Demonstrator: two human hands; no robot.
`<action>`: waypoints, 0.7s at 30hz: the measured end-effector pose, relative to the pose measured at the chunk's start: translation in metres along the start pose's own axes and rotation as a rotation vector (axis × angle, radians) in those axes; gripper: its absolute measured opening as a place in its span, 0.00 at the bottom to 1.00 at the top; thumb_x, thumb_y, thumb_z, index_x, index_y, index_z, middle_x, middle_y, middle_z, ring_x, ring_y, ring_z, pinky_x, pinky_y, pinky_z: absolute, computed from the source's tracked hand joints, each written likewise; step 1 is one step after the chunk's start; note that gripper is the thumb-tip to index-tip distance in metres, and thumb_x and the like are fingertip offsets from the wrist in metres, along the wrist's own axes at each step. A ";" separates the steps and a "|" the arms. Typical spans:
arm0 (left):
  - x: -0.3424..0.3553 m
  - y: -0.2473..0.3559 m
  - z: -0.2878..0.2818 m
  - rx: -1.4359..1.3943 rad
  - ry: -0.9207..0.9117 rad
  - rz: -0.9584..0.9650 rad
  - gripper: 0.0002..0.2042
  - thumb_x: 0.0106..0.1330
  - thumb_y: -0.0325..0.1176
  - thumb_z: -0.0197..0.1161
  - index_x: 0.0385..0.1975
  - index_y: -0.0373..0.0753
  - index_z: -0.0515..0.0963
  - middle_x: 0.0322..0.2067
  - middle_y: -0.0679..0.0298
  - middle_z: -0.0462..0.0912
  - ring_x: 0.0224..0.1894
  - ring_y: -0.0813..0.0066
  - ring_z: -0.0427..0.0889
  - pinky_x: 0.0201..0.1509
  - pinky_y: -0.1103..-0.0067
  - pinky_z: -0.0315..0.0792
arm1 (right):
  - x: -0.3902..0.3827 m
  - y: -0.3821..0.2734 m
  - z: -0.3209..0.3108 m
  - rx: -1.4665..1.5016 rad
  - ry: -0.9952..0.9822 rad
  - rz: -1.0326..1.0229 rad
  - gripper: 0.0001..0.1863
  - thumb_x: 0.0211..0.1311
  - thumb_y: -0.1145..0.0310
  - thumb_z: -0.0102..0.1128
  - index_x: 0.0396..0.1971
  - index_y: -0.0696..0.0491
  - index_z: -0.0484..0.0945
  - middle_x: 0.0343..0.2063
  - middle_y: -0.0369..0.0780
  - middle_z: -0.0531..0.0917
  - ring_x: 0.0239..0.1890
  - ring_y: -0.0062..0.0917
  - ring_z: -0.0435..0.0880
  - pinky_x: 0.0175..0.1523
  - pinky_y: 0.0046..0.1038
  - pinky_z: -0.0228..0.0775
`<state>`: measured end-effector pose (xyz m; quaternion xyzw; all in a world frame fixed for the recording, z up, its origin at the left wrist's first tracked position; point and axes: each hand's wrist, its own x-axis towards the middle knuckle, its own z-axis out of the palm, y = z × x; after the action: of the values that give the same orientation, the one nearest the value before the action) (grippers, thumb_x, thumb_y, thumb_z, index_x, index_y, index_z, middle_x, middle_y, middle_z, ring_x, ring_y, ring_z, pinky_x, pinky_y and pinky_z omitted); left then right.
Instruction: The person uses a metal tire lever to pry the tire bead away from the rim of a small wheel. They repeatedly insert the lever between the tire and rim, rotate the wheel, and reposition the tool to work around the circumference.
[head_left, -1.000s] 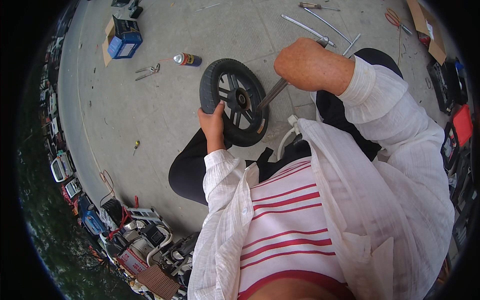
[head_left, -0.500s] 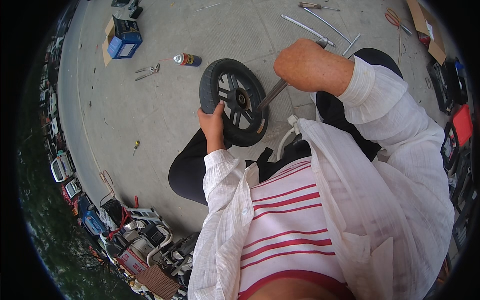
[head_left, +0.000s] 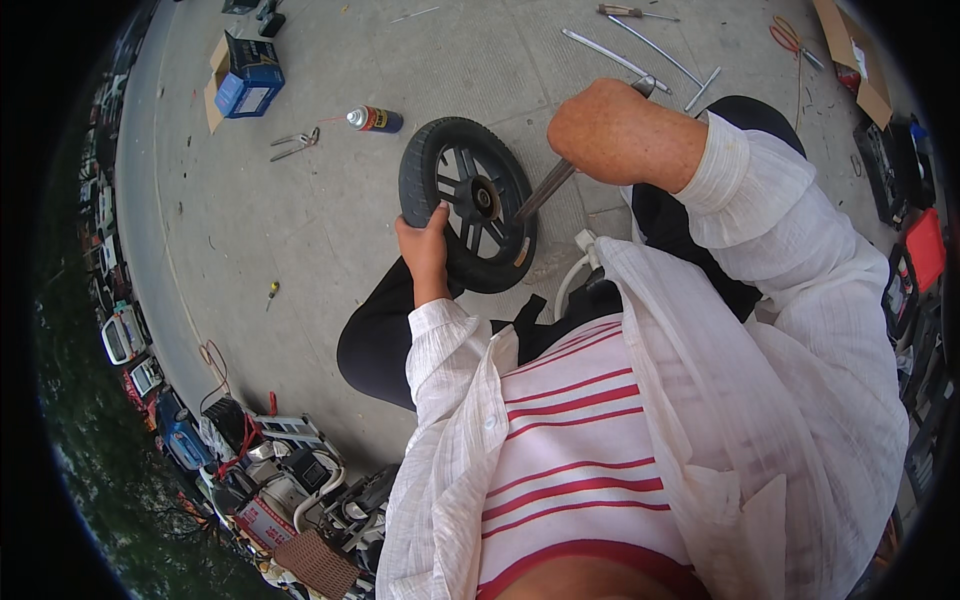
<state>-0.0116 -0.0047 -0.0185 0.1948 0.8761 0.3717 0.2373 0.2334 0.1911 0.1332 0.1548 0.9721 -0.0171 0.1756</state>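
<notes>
A small black wheel with a rubber tyre and dark spokes stands tilted on the pavement before me. Its near left side is gripped by my left hand, thumb over the rim toward the spokes and fingers hidden behind the tyre. My right hand is closed round a long metal tyre lever. The lever slants down to the left, its lower tip at the tyre's right edge; whether it is wedged under the bead I cannot tell. Its other end pokes out past my fist, which hides the middle.
A spray can stands left of the wheel, beside pliers. A blue box is farther left. Metal bars, a T-handle wrench and orange-handled scissors lie beyond my right hand. A cardboard box sits far right.
</notes>
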 end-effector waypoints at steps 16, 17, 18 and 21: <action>0.000 0.001 0.000 0.000 0.003 0.009 0.28 0.51 0.41 0.74 0.45 0.27 0.73 0.39 0.52 0.81 0.39 0.66 0.81 0.45 0.74 0.73 | 0.000 -0.001 0.002 0.007 0.023 -0.005 0.02 0.49 0.74 0.66 0.21 0.55 0.84 0.20 0.44 0.84 0.27 0.33 0.87 0.28 0.32 0.78; 0.000 0.001 0.000 -0.004 0.002 0.012 0.28 0.51 0.41 0.74 0.44 0.27 0.73 0.39 0.53 0.81 0.38 0.66 0.81 0.45 0.75 0.73 | 0.000 0.000 0.002 0.005 0.034 -0.008 0.02 0.48 0.74 0.66 0.21 0.55 0.84 0.19 0.44 0.84 0.27 0.33 0.87 0.28 0.32 0.77; 0.000 0.001 0.001 -0.003 0.001 0.011 0.28 0.51 0.41 0.74 0.44 0.27 0.73 0.39 0.53 0.81 0.38 0.66 0.81 0.45 0.74 0.73 | 0.000 0.000 0.002 0.009 0.032 -0.009 0.02 0.48 0.74 0.66 0.21 0.55 0.84 0.19 0.44 0.84 0.27 0.33 0.87 0.28 0.32 0.77; 0.000 0.001 0.001 -0.001 0.004 0.012 0.28 0.51 0.41 0.74 0.45 0.27 0.73 0.39 0.53 0.82 0.38 0.66 0.81 0.45 0.74 0.73 | 0.000 0.000 0.002 0.017 0.029 -0.014 0.02 0.48 0.74 0.66 0.21 0.55 0.84 0.19 0.44 0.84 0.26 0.33 0.87 0.28 0.32 0.77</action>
<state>-0.0113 -0.0038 -0.0184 0.1990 0.8752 0.3740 0.2335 0.2342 0.1909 0.1313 0.1496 0.9754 -0.0245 0.1599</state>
